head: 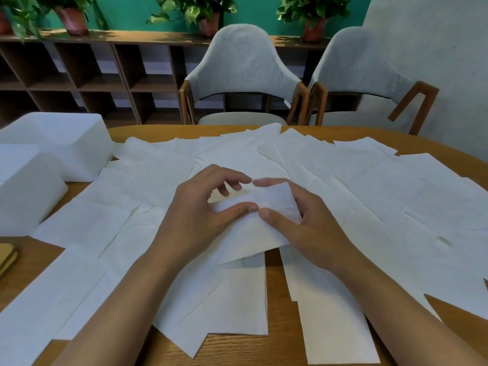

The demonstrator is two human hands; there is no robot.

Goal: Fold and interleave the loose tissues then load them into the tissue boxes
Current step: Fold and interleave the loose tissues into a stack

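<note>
Several loose white tissues (pixel 343 186) lie spread flat over most of the wooden table (pixel 264 347). At the centre I hold one partly folded tissue (pixel 253 233) a little above the others. My left hand (pixel 200 215) pinches its upper edge with the thumb, the fingers curled above. My right hand (pixel 298 217) grips the folded flap, thumb on the near side and fingers behind it. Two white tissue boxes stand at the left: one at the back (pixel 66 143), one nearer (pixel 23 191).
Two grey upholstered chairs (pixel 243 75) (pixel 364 80) stand beyond the far table edge. A dark shelf unit with potted plants (pixel 74 19) runs along the green wall. A tan object (pixel 8 257) lies at the left table edge.
</note>
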